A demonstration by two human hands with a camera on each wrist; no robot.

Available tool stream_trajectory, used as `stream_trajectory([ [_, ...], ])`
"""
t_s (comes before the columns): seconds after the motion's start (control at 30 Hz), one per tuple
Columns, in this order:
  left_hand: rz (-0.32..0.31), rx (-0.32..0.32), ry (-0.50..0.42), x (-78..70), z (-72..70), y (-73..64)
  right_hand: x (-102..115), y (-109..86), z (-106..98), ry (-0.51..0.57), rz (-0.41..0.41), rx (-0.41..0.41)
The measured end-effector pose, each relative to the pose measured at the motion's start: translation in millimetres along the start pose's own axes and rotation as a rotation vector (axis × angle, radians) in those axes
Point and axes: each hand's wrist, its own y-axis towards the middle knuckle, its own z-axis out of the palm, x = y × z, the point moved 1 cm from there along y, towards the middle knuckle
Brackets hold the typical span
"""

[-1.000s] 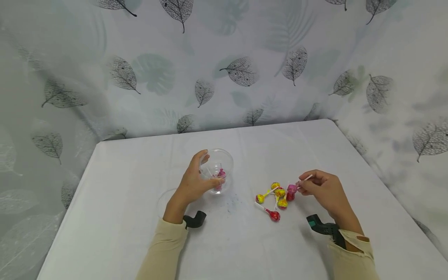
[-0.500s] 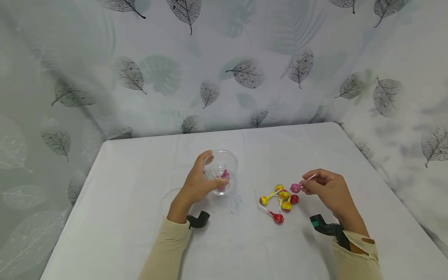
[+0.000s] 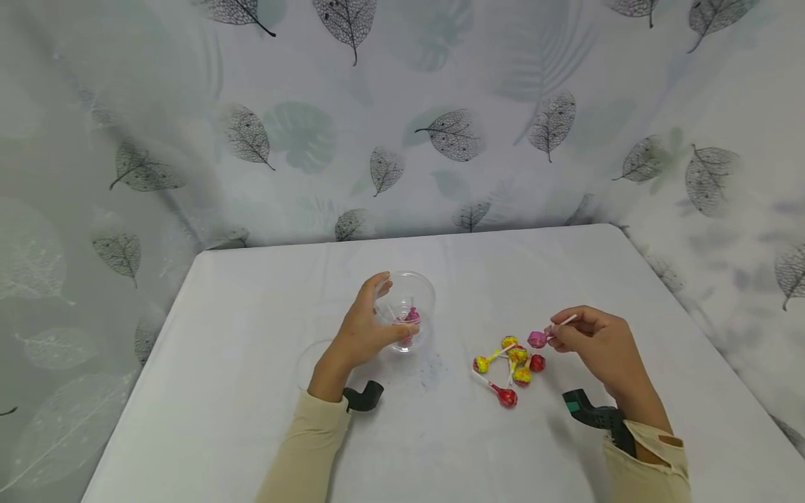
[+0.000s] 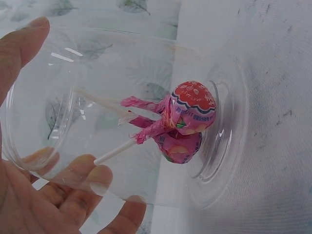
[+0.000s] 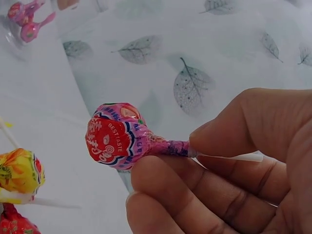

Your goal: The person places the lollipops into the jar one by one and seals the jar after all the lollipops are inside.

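On the left, the left hand (image 3: pixel 365 334) grips a clear cup (image 3: pixel 425 299) with pink lollipops (image 4: pixel 183 124) inside; on the right, the right hand (image 3: pixel 596 344) pinches a single pink lollipop (image 5: pixel 116 136) by its stick (image 5: pixel 247 157), near yellow and red lollipops (image 3: pixel 518 355) on the table (image 3: pixel 251 349).

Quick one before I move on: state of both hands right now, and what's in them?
Left hand: closed around a clear cup with pink lollipops inside.
Right hand: closed, pinching a single pink-wrapped lollipop.

A white-covered table (image 3: pixel 251 314) is enclosed at the back and both sides by pale leaf-printed hangings (image 3: pixel 302 188) (possibly plastic sheeting).
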Motion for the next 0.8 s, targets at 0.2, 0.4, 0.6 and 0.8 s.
stream_trajectory([
  [0.2, 0.003, -0.005, 0.005, -1.6, 0.2, -0.1, 4.5, 2.3, 1.0, -0.002, -0.008, -0.010],
  [0.4, 0.007, -0.010, 0.016, -1.7, 0.3, -0.1, 7.6, 4.0, 3.0, 0.006, -0.014, -0.009],
  [0.6, -0.003, -0.003, -0.003, -1.8, 0.4, -0.6, 10.4, 3.9, 5.0, 0.006, -0.034, -0.015],
  [0.8, 0.000, -0.003, 0.002, -1.1, 0.2, -0.2, 12.1, 4.9, 6.5, 0.002, -0.042, -0.023],
])
